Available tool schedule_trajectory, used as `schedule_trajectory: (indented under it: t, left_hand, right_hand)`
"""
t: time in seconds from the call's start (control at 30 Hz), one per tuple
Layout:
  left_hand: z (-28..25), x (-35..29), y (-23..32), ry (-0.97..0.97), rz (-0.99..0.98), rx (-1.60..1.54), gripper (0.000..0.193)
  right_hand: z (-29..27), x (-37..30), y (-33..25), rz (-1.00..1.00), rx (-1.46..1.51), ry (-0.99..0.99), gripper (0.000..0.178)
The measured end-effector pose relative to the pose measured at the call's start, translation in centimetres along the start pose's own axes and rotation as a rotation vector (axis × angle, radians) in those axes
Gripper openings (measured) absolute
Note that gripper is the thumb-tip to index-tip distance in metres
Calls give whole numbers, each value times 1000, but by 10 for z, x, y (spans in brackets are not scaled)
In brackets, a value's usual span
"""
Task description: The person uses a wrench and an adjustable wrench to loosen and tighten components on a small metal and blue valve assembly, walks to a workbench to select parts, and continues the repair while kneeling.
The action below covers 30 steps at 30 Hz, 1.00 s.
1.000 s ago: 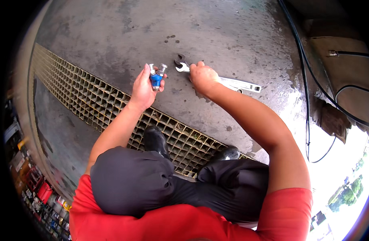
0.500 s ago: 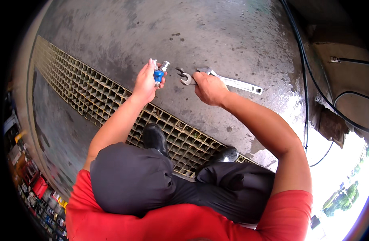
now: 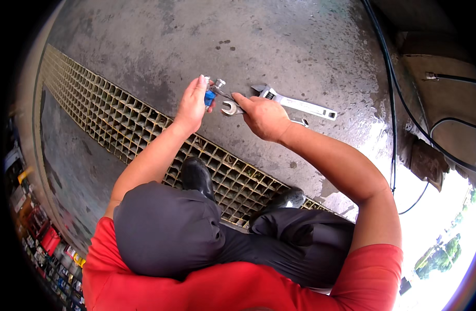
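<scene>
My left hand (image 3: 191,106) is closed around a blue and silver metal fitting (image 3: 209,98) with silver hex ends; the fingers hide part of it. My right hand (image 3: 266,116) is wrapped round an open-end wrench (image 3: 231,108), whose jaw points at the left hand. A second, darker tool end (image 3: 222,93) sticks out above that jaw and reaches to the fitting; whether it touches I cannot tell. A small metal end (image 3: 302,122) shows behind the right hand. Just beyond that hand, an adjustable wrench (image 3: 305,107) lies on the floor.
Below my hands a yellowish floor grating (image 3: 139,116) runs diagonally, with my black boots (image 3: 196,176) on it. Dark cables (image 3: 389,78) hang at the right. Cluttered goods (image 3: 51,249) stand at the lower left. The concrete floor (image 3: 196,31) has wet patches.
My right hand has moved left with the wrench, bringing the tool ends close to the fitting. My left hand has shifted slightly to the right. The adjustable wrench shows more of its head.
</scene>
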<state>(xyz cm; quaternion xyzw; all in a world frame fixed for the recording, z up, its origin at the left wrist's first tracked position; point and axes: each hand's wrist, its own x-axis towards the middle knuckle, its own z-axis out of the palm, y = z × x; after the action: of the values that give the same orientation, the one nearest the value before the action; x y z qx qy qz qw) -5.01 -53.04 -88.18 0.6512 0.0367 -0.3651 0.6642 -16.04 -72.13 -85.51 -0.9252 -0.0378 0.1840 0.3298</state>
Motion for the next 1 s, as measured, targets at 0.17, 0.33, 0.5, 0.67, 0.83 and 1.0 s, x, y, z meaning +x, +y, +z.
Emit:
schedule_trajectory:
  t: [0.17, 0.33, 0.5, 0.67, 0.83, 1.0]
  left_hand:
    - [1, -2, -5, -10, 16, 28, 44]
    - [10, -7, 0, 75, 3, 25, 46]
    - [9, -7, 0, 103, -50, -5, 49]
    - [5, -12, -7, 104, -90, -16, 49]
    - [1, -20, -14, 78, -159, -22, 50]
    - [-4, -22, -26, 10, -227, -11, 52]
  right_hand:
    - [-2, 3, -10, 92, 98, -72, 50]
    - [6, 2, -10, 24, 112, -17, 57]
    - [9, 1, -12, -18, 143, 22, 59]
    - [19, -3, -13, -63, 191, 36, 57]
    - [28, -8, -16, -23, 196, -24, 56]
    - [42, -15, -14, -16, 207, -37, 57]
